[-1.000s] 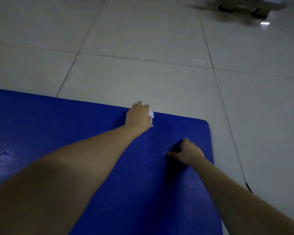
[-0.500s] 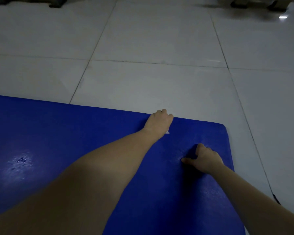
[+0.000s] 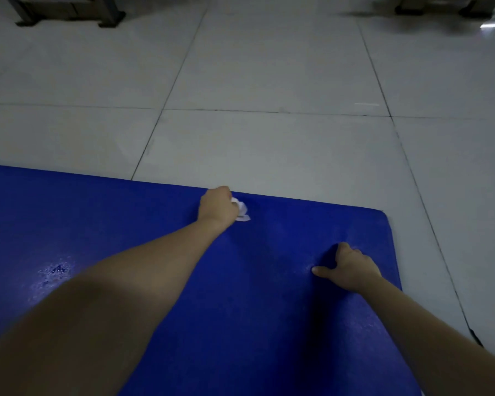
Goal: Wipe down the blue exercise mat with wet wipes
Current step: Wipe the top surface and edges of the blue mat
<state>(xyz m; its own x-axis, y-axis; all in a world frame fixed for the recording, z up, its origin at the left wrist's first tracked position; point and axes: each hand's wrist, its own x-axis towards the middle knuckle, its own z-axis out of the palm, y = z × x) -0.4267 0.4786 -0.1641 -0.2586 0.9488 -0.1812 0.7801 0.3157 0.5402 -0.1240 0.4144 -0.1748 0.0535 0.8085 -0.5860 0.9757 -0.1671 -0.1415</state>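
The blue exercise mat (image 3: 283, 295) fills the lower part of the head view, its far right corner rounded against the floor. My left hand (image 3: 216, 207) reaches out to the mat's far edge and grips a crumpled white wet wipe (image 3: 242, 211), which peeks out on the hand's right side and lies against the mat. My right hand (image 3: 347, 267) rests on the mat near its right edge, fingers bent with their tips on the surface and the thumb stretched out to the left; it holds nothing.
Pale tiled floor (image 3: 269, 138) lies beyond and to the right of the mat. A dark furniture base (image 3: 69, 10) stands at the top left, another dark base (image 3: 440, 7) at the top right. A shiny wet patch (image 3: 55, 271) marks the mat at left.
My left hand with the wipe has slid along the mat's far edge, and more of the wipe shows now than half a second ago. The right hand has stayed planted.
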